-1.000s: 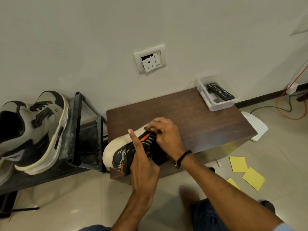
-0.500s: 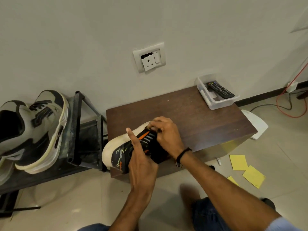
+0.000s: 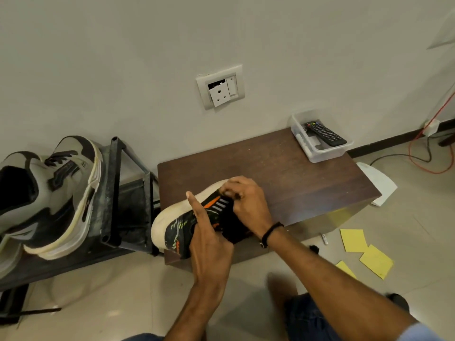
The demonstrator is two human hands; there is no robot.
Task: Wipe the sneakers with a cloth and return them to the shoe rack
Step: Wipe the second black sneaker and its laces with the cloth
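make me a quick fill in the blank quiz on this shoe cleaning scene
1. The clear plastic tub on the dark brown wooden table holds a black ____.
2. The square paper sheets lying beside that table are ____.
3. The left hand and the right hand hold a black white-soled sneaker with ____ accents.
4. The grey-green sneakers sit on the black metal shoe ____.

Missing words: remote control; yellow; orange; rack.
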